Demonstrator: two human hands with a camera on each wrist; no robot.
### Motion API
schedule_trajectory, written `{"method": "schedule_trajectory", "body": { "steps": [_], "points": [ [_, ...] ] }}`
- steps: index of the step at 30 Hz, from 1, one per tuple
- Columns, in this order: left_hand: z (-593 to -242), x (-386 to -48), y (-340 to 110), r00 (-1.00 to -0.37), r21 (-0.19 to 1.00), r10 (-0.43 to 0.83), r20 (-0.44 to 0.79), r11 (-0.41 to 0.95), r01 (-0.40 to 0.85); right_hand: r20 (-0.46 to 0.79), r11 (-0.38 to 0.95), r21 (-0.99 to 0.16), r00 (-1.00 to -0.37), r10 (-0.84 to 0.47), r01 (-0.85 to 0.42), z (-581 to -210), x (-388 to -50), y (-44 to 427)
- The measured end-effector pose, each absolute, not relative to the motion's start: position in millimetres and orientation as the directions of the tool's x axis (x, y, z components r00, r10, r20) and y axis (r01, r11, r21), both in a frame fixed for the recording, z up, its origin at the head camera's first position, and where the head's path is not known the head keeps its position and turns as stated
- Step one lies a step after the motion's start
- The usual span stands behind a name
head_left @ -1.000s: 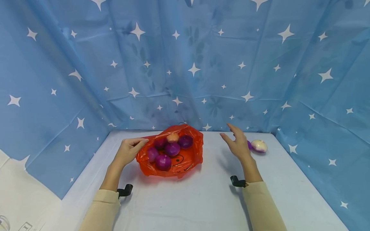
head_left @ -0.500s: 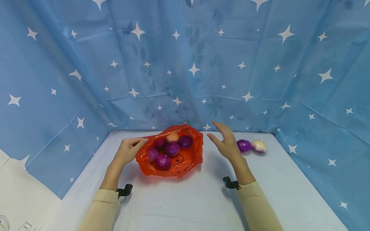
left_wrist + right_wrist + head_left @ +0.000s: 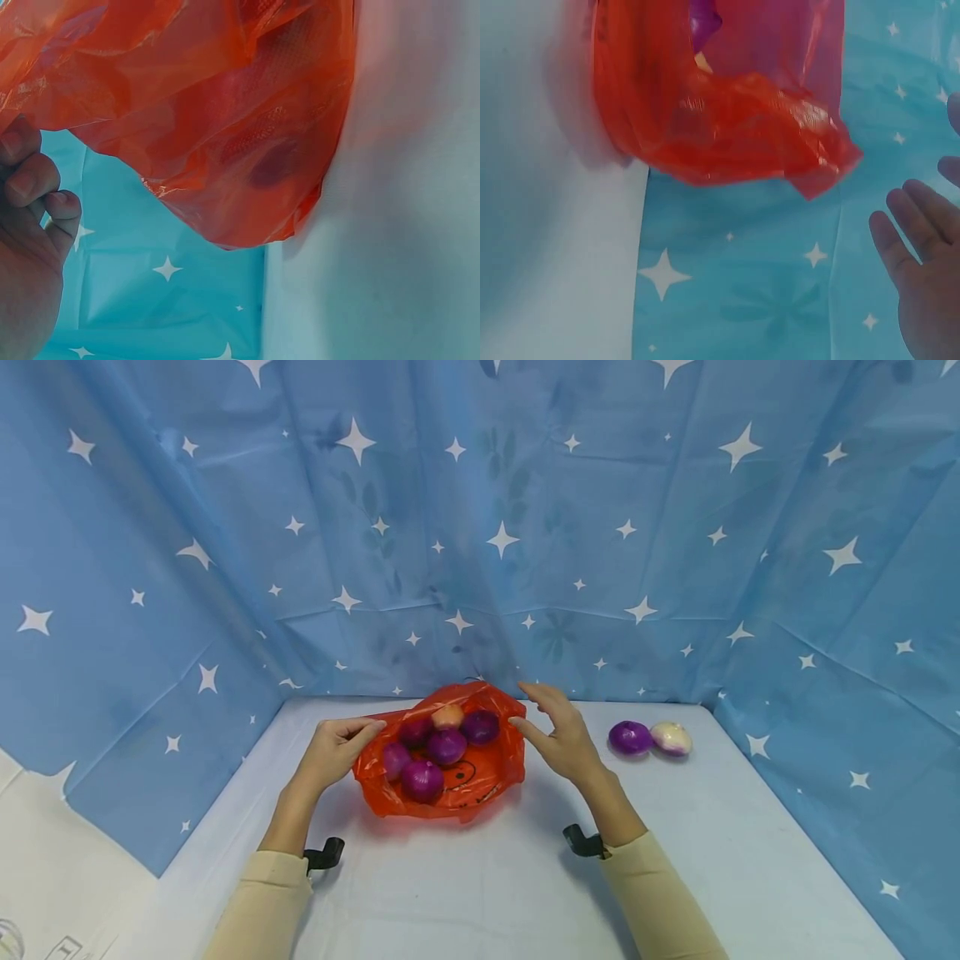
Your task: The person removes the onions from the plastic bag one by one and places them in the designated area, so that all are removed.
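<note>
A red plastic bag stands with its mouth open, holding several purple onions and one orange-brown onion. My left hand pinches the bag's left rim between thumb and fingers; in the left wrist view, the curled fingers of that hand meet the bag's edge. At the bag's right rim, my right hand has its thumb and fingers spread apart. The right wrist view shows this hand with a gap between its fingers and the bag.
On the right of the white table lie a purple onion and a white-and-purple one, side by side. A blue curtain with white stars stands along the table's back and sides.
My right hand has moved left, from beside the two loose onions to the bag's right rim, and the purple onion there has come into full view. The left hand stays where it was.
</note>
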State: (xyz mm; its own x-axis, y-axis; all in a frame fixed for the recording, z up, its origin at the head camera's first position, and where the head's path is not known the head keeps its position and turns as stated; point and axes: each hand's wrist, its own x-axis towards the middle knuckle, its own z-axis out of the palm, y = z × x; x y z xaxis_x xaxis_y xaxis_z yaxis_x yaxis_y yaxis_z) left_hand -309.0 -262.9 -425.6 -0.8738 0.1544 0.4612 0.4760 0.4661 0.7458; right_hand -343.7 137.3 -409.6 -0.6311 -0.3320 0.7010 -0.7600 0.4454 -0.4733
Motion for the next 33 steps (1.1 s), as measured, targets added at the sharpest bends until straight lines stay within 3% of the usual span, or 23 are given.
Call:
{"method": "schedule_trajectory", "body": {
  "steps": [20,33],
  "points": [
    [-425.1,-308.5,-263.4,-0.875,0.746,0.166,0.455,0.465,0.477,0.639,0.370,-0.436,-0.572,-0.514,-0.820,-431.1,-326.3,78.3],
    [-427.6,-309.7,-264.1,-0.884,0.760,0.149,0.444,0.461,0.459,0.528,0.407,-0.477,-0.624,-0.576,-0.779,-441.0,-324.5,49.9]
  ]
}}
